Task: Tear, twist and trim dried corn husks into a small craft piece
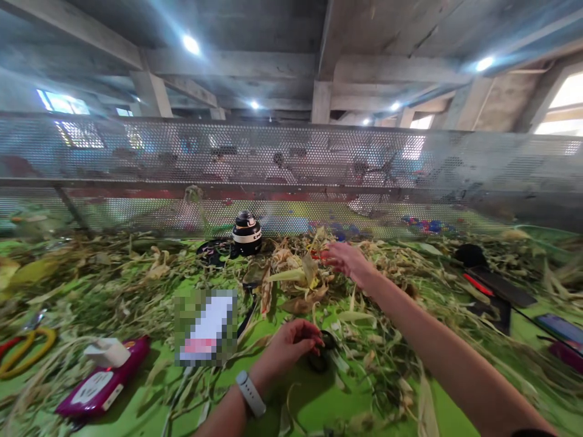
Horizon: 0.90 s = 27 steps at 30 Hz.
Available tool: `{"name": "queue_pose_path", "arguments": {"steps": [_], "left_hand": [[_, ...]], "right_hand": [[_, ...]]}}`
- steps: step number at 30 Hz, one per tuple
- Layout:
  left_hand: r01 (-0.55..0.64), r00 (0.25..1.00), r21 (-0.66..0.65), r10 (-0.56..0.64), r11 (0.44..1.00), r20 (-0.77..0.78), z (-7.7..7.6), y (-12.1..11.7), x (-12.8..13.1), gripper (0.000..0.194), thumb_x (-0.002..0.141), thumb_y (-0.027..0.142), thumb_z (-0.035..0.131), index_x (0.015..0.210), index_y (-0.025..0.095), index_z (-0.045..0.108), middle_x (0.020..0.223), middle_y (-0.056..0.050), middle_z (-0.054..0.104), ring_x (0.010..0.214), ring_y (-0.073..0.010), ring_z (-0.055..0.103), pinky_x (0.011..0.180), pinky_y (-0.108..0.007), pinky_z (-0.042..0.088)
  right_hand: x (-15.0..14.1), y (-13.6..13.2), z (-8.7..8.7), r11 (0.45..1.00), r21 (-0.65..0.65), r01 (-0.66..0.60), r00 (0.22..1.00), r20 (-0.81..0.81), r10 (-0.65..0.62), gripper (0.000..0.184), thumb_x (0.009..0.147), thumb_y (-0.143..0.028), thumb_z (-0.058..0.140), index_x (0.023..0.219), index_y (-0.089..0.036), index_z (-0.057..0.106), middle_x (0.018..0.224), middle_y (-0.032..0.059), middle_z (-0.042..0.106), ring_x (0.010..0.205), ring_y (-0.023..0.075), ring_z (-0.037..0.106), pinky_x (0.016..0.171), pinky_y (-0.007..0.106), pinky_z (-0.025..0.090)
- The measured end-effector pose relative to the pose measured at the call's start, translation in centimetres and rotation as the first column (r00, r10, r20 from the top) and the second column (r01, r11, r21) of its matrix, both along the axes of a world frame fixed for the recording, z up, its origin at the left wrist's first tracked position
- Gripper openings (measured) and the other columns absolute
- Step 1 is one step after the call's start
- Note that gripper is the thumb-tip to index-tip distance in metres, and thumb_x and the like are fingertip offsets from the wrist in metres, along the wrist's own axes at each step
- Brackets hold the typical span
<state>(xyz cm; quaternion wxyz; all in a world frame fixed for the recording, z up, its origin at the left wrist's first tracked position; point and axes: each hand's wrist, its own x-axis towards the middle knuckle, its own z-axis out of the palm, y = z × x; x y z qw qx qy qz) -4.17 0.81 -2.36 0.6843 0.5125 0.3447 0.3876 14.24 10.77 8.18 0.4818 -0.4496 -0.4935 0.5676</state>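
My left hand (296,340), with a white band on its wrist, is low over the green tabletop. Its fingers are curled together, and whatever they may hold is hidden. Right beside its fingertips lie black loop handles (319,361), like those of scissors. My right hand (348,262) reaches farther forward, fingers stretched out over a heap of dried husks and leaves (298,276). Near those fingertips shows a small red thing (320,255), too blurred to name. Pale green dried strips (378,352) lie scattered below my right forearm.
A phone with a pixelated screen (207,328) lies left of my hands. Nearby are a purple power strip (102,382) with a white plug, yellow-handled scissors (31,352) and a black jar (247,233). A perforated metal screen (291,158) stands behind; dark objects (496,285) lie right.
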Motion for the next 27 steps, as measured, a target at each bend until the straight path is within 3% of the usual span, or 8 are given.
{"name": "queue_pose_path", "arguments": {"steps": [4,8,11,13,17,20,23,27], "left_hand": [[-0.013,1.000,0.012,0.013,1.000,-0.019,0.3,-0.1,0.0,0.025,0.061,0.027,0.073,0.078,0.013,0.061,0.074,-0.006,0.068,0.064,-0.0143,0.060,0.064,-0.028,0.045],[-0.019,0.998,0.012,0.020,1.000,-0.060,0.4,-0.1,-0.1,0.022,0.062,0.025,0.072,0.078,0.014,0.062,0.076,-0.006,0.068,0.068,-0.0148,0.061,0.066,-0.027,0.046],[-0.028,0.996,0.009,0.029,1.000,-0.080,0.5,-0.1,-0.2,0.020,0.062,0.024,0.070,0.079,0.014,0.062,0.076,-0.005,0.069,0.069,-0.0149,0.061,0.066,-0.027,0.047],[-0.036,0.994,0.017,0.037,0.999,-0.098,0.5,-0.2,-0.2,0.019,0.063,0.024,0.069,0.079,0.015,0.062,0.077,-0.005,0.069,0.070,-0.0151,0.061,0.067,-0.028,0.047],[-0.035,0.990,0.039,0.041,0.999,-0.137,0.6,-0.2,-0.3,0.018,0.064,0.024,0.068,0.080,0.016,0.062,0.079,-0.005,0.069,0.074,-0.0163,0.062,0.070,-0.029,0.048],[-0.019,0.988,0.042,0.025,0.999,-0.152,0.4,-0.2,-0.3,0.020,0.064,0.026,0.068,0.080,0.015,0.062,0.080,-0.005,0.069,0.075,-0.0167,0.061,0.071,-0.029,0.048],[-0.012,0.987,0.043,0.019,0.999,-0.160,0.2,-0.1,-0.3,0.022,0.064,0.028,0.069,0.080,0.015,0.062,0.080,-0.005,0.068,0.072,-0.0164,0.061,0.069,-0.029,0.048],[-0.004,0.988,0.065,0.014,0.998,-0.155,0.3,-0.2,-0.2,0.022,0.065,0.031,0.069,0.080,0.015,0.063,0.080,-0.006,0.068,0.071,-0.0161,0.060,0.070,-0.029,0.048]], "right_hand": [[3.2,-2.3,-2.6,0.999,-0.020,-0.032,0.982,0.187,0.035,0.011,0.075,-0.023,0.062,0.083,-0.015,0.062,0.075,0.0017,0.069,0.053,0.0088,0.061,0.047,0.019,0.045],[7.6,-3.8,-3.5,0.996,0.014,0.084,0.955,0.283,-0.085,0.013,0.071,-0.026,0.065,0.079,-0.016,0.063,0.069,0.0006,0.067,0.052,0.0081,0.060,0.050,0.019,0.046],[9.7,-4.9,-4.3,0.999,0.044,0.030,0.894,0.446,-0.046,0.015,0.068,-0.029,0.065,0.072,-0.015,0.062,0.063,0.0004,0.065,0.050,0.0101,0.057,0.048,0.021,0.043],[10.3,-6.0,-5.0,0.991,0.105,-0.078,0.796,0.606,-0.002,0.012,0.069,-0.028,0.063,0.070,-0.016,0.063,0.061,0.0001,0.063,0.052,0.0124,0.057,0.050,0.024,0.043],[10.5,-8.4,-5.6,0.935,0.173,-0.311,0.459,0.888,-0.011,0.007,0.069,-0.021,0.061,0.066,-0.020,0.067,0.067,0.0013,0.066,0.064,0.0172,0.058,0.061,0.027,0.041],[10.6,-9.4,-5.1,0.913,0.129,-0.388,0.329,0.944,0.006,0.012,0.075,-0.022,0.056,0.071,-0.022,0.067,0.074,0.0022,0.067,0.072,0.0184,0.059,0.065,0.027,0.040],[11.1,-9.0,-4.5,0.953,0.251,-0.171,0.248,0.947,-0.205,0.019,0.081,-0.029,0.049,0.087,-0.021,0.065,0.087,0.0050,0.065,0.077,0.0189,0.059,0.066,0.027,0.040],[11.6,-7.1,-5.0,0.895,0.438,0.087,0.030,0.897,-0.442,0.040,0.081,-0.043,0.049,0.111,-0.018,0.056,0.105,0.0112,0.059,0.085,0.0233,0.058,0.065,0.029,0.039]]}}
